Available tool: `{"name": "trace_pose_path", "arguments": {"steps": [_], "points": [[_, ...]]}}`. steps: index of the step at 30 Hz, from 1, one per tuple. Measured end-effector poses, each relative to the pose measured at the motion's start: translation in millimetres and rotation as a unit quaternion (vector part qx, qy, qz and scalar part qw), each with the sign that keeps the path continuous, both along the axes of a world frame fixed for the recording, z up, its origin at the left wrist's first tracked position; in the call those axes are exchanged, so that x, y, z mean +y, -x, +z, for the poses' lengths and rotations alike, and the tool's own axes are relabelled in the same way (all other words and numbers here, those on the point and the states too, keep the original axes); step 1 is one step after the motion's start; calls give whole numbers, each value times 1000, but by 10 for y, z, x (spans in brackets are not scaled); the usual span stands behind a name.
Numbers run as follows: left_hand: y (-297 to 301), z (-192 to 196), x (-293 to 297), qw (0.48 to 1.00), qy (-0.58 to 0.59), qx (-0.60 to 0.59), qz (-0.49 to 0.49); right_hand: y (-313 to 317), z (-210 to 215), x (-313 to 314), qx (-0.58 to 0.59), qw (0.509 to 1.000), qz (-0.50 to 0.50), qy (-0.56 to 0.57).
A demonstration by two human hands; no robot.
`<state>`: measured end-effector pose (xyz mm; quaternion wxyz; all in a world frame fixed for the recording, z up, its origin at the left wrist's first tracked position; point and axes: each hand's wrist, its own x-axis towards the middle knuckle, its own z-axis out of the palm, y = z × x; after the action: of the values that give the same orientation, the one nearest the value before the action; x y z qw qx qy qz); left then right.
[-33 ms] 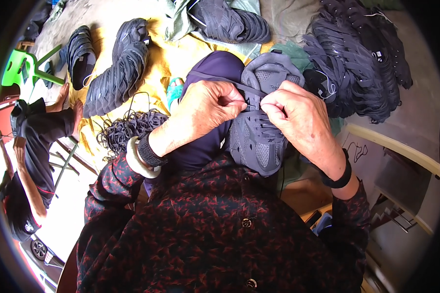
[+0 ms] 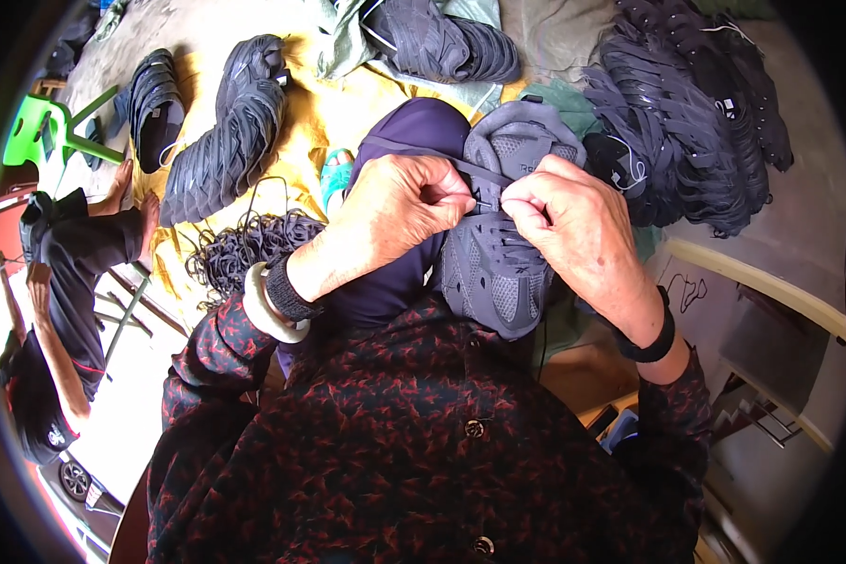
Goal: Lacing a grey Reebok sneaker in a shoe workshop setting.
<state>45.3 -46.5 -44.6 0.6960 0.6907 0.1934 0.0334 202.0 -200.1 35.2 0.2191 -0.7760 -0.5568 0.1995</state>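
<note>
A dark grey shoe upper [image 2: 498, 273] lies over my right thigh, its toe toward me and its padded collar away from me. My left hand [image 2: 409, 202] is closed in a pinch at the left side of the eyelets, with a thin pale tip showing at its fingertips. Across the upper, my right hand [image 2: 573, 207] pinches at the right eyelet row. A flat dark shoelace [image 2: 484, 173] stretches between the hands above the tongue. The lower eyelets are laced. My fingers hide exactly where the lace is gripped.
Loose black laces [image 2: 244, 249] lie in a tangle beside my left forearm. Stacked dark uppers [image 2: 226, 150] rest on a yellow sheet [image 2: 301, 94], with a larger heap [image 2: 677, 122] at the right. Another person [image 2: 66, 282] sits at far left near a green chair [image 2: 42, 132].
</note>
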Motion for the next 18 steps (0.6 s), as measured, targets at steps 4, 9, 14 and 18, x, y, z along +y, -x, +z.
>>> {"name": "trace_pose_path", "arguments": {"steps": [4, 9, 14, 18], "points": [[-34, 101, -36, 992, -114, -62, -8, 36, -32, 26, -8, 999, -37, 12], [-131, 201, -143, 937, -323, -133, -2, 47, -106, 24, -27, 999, -43, -19], [-151, 256, -37, 991, -125, -9, -37, 36, -70, 16, -44, 999, -19, -18], [-114, 261, -34, 952, -301, -31, -54, 41, -54, 13, -44, 999, 13, -4]]}}
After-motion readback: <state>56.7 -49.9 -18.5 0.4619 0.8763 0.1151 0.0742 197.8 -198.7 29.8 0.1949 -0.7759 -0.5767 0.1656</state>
